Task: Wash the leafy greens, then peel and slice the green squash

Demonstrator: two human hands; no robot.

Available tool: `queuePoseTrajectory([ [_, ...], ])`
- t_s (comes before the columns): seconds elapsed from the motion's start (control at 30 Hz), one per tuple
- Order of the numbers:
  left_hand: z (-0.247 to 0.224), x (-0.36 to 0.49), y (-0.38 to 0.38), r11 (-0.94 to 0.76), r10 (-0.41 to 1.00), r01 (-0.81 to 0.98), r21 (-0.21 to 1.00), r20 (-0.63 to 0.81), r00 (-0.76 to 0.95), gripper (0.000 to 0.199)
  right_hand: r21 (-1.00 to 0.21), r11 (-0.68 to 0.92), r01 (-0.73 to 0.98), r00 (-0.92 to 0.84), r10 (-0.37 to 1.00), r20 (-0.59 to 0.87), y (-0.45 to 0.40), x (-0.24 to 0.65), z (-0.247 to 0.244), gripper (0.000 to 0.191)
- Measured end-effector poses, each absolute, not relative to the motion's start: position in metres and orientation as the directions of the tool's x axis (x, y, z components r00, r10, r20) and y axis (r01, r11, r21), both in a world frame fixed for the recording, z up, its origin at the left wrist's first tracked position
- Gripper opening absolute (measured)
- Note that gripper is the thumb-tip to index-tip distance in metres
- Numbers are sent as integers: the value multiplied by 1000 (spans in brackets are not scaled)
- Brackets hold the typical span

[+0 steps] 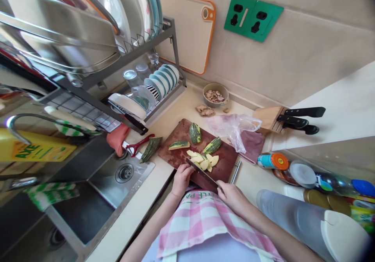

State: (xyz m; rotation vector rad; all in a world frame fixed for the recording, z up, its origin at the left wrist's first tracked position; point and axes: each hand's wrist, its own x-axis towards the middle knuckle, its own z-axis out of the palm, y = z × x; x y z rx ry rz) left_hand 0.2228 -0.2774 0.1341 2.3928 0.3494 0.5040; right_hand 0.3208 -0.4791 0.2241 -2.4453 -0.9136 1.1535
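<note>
Currently grips a knife (204,173) by its mostly hidden handle in the closed right hand (229,193), near squash slices (205,161) on a cutting board (225,161) partly covered by an apron (202,219); holds the left hand (182,179) beside the blade, with a grip too obscured to tell.

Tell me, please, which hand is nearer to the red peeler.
Left. The left hand is at the near edge of the cutting board, to the right of the red peeler; the right hand is farther right, on the handle of the knife.
</note>
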Motion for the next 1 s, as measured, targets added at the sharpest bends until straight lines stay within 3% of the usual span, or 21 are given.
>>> queuePoseTrajectory([
  [0.2,137,223,-276,-783,334,118,611,253,908,25,-508,-753,419,478,658,-581,-490,324,247,20],
  [0.43,135,223,-274,-794,298,80,603,271,915,23,-501,-750,433,471,661,-584,-480,321,224,21],
  [0.63,134,231,-274,-770,303,85,632,246,921,20,-572,-726,382,578,671,-465,-503,320,232,31],
  [0.83,189,248,-254,-645,515,185,741,242,822,15,-443,-736,512,687,660,-304,-534,323,240,46],
  [0.9,216,260,-255,-649,352,94,755,189,917,20,-379,-739,557,683,668,-297,-536,325,242,47],
  [1.0,242,276,-268,-654,-150,-112,748,17,989,27,-323,-728,605,664,685,-299,-535,326,246,46],
])
